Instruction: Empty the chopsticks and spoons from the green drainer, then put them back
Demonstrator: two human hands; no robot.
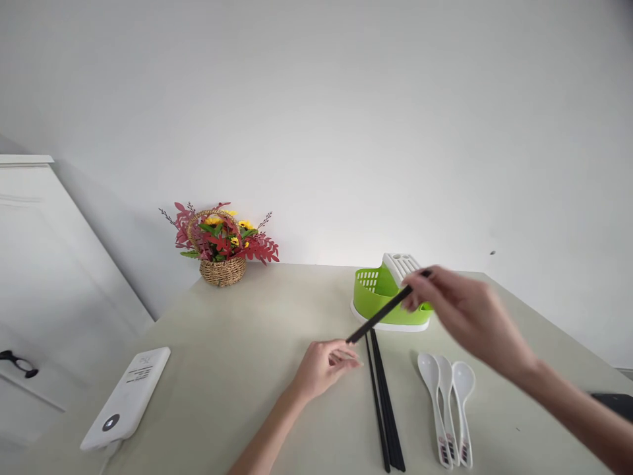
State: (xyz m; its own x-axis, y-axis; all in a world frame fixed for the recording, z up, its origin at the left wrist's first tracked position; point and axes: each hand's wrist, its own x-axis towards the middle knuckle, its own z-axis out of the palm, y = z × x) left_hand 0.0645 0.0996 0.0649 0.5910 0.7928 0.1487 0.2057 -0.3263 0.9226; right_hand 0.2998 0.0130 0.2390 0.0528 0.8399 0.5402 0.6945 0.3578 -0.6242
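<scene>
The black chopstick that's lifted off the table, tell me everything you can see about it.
The black chopstick is a thin, straight, dark stick with a matte look. The right hand pinches its upper end in front of the green cutlery holder. It slants down to the left above the table, its lower tip close to the left hand; contact there is unclear. More black chopsticks lie flat below it.

Pale desk [257, 369]: flower basket [222, 254] at 11 o'clock, green caddy [380, 300] at 1, black chopsticks [386, 409] and white spoons [448, 402] at 5, power bank [127, 399] at 8.
</scene>
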